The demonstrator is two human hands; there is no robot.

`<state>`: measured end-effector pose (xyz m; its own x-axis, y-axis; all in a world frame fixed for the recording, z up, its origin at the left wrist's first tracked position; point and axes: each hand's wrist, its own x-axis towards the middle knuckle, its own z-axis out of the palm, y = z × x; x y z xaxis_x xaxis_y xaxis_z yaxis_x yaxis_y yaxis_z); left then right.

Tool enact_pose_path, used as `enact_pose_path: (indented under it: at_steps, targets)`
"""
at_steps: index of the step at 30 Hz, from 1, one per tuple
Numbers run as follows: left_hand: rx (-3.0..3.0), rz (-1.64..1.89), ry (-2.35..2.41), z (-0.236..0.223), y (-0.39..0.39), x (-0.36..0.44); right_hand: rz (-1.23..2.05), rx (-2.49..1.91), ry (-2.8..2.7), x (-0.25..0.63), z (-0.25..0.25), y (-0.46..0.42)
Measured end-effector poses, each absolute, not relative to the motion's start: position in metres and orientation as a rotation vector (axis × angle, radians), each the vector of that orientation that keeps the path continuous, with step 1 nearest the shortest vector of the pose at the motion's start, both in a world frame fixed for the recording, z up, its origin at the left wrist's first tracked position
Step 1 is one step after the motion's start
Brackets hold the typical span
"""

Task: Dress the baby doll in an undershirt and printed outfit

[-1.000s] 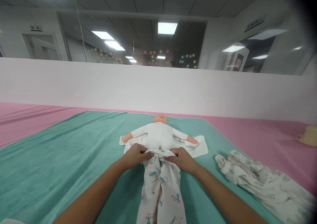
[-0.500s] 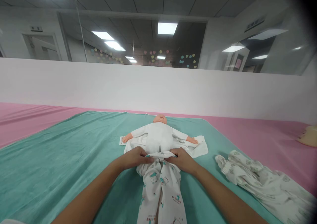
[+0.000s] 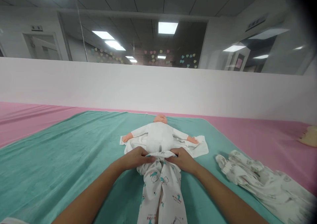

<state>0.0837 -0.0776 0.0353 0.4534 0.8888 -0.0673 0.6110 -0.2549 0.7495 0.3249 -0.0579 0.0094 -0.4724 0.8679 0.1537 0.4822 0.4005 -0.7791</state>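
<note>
A baby doll (image 3: pixel 159 134) in a white long-sleeved top lies on its back, head away from me and arms spread wide. White patterned baby pants (image 3: pixel 158 184) cover its legs and run toward the bottom of the view. My left hand (image 3: pixel 137 158) pinches the waistband on the left side. On the right side, my right hand (image 3: pixel 182 159) grips the same waistband with thumb and fingers closed. The band is stretched between both hands, just below the doll's belly. The doll's legs are hidden inside the cloth.
Spread white cloth (image 3: pixel 200 146) lies under the doll's torso and arms. A crumpled patterned white garment (image 3: pixel 262 184) rests to the right. Teal sheet (image 3: pixel 74 158) covers the pink surface (image 3: pixel 247 131). A low white wall (image 3: pixel 148 88) rises behind, and a beige object (image 3: pixel 308 136) sits at the right edge.
</note>
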Motion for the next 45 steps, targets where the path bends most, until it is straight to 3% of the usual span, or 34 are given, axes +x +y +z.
enact_pose_path:
  at_steps: [45]
  targets:
    - [1.996, 0.466, 1.258, 0.0363, -0.0799, 0.0849, 0.913, -1.149, -2.126, 0.3251, 0.0084, -0.0573]
